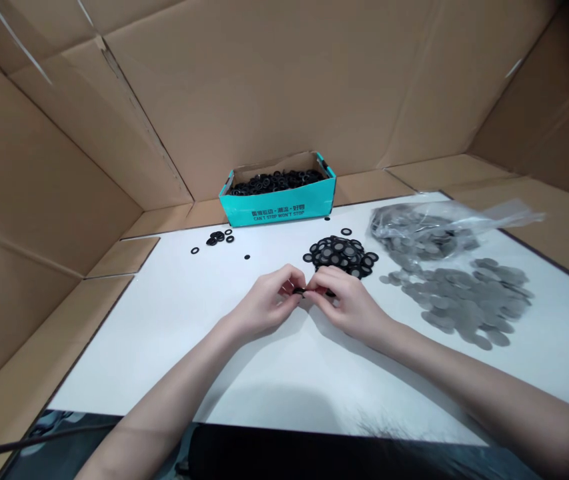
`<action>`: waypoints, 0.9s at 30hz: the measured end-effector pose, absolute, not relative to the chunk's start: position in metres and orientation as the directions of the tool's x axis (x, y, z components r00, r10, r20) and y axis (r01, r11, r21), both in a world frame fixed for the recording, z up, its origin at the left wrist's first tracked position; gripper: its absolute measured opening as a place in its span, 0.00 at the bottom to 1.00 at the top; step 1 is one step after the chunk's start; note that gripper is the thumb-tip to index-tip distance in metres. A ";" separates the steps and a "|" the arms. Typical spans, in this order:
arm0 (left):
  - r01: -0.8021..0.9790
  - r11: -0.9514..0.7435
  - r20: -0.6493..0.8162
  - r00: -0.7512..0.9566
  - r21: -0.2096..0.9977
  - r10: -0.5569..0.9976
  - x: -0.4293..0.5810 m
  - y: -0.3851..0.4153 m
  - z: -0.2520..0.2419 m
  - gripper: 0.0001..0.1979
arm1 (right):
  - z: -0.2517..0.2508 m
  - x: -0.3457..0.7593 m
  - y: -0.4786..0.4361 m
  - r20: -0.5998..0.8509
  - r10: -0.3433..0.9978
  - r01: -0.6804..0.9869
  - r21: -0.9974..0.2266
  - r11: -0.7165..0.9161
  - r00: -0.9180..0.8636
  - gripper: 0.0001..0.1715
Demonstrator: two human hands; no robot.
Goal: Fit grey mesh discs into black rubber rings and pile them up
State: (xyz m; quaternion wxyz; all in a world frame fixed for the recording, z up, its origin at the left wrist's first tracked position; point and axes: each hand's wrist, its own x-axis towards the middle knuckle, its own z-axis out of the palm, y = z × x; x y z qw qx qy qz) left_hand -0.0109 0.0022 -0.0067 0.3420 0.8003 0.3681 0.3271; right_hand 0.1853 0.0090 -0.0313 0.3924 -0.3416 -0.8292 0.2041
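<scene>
My left hand [268, 303] and my right hand [345, 303] meet at the middle of the white table [174, 333], fingers pinched together on a small black ring [300, 291] held between them. Just beyond my right hand lies a pile of black rings fitted with grey mesh discs [341, 254]. To the right spreads a heap of loose grey mesh discs [464, 300]. What else sits inside the pinch is hidden by my fingertips.
A teal box [279, 200] full of black rings stands at the back of the table. A clear plastic bag of grey discs [424, 230] lies at the back right. A few stray black rings [218, 237] lie at the back left. Cardboard walls [39, 200] surround the table.
</scene>
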 end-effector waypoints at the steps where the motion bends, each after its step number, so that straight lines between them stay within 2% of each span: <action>1: 0.349 -0.485 0.281 0.495 0.802 0.822 -0.011 0.002 -0.007 0.05 | -0.030 0.186 0.009 0.507 0.733 0.411 -0.611 0.677 -0.454 0.10; 8: 0.307 -0.452 0.269 0.487 0.838 0.831 -0.012 0.002 -0.005 0.04 | -0.028 0.186 0.008 0.495 0.748 0.402 -0.636 0.659 -0.442 0.08; 19: 0.326 -0.469 0.261 0.517 0.821 0.816 -0.009 -0.001 -0.006 0.05 | -0.029 0.186 0.008 0.505 0.728 0.350 -0.650 0.674 -0.465 0.11; 27: 0.420 -0.517 0.225 0.571 0.745 0.789 -0.010 0.000 -0.004 0.08 | -0.030 0.184 0.006 0.507 0.714 0.388 -0.607 0.694 -0.484 0.11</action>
